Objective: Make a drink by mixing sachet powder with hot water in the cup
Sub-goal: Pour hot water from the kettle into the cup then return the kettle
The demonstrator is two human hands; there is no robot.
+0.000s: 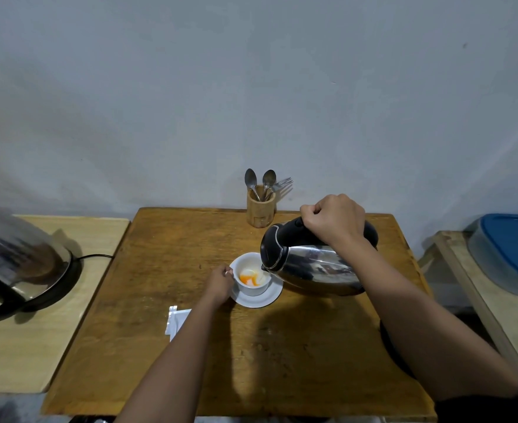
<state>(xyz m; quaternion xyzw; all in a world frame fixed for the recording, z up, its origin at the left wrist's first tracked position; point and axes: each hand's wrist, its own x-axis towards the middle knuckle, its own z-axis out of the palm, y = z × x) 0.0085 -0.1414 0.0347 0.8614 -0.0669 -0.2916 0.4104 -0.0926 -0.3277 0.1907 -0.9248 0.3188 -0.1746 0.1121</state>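
Note:
A white cup (253,289) stands on a white saucer (267,299) in the middle of the brown wooden table (282,361). Inside the cup lies pale powder with an orange wet patch. My left hand (221,283) grips the cup's handle on its left side. My right hand (335,219) is closed around the black handle of a steel kettle (315,264), which is tilted left with its spout over the cup's right rim. A torn white sachet (177,320) lies flat on the table, partly hidden by my left forearm.
A wooden holder (260,210) with two spoons and a fork stands at the table's back edge. A second steel kettle (16,257) sits on its base on the pale side table at left. A blue-lidded container (514,251) rests on a stand at right.

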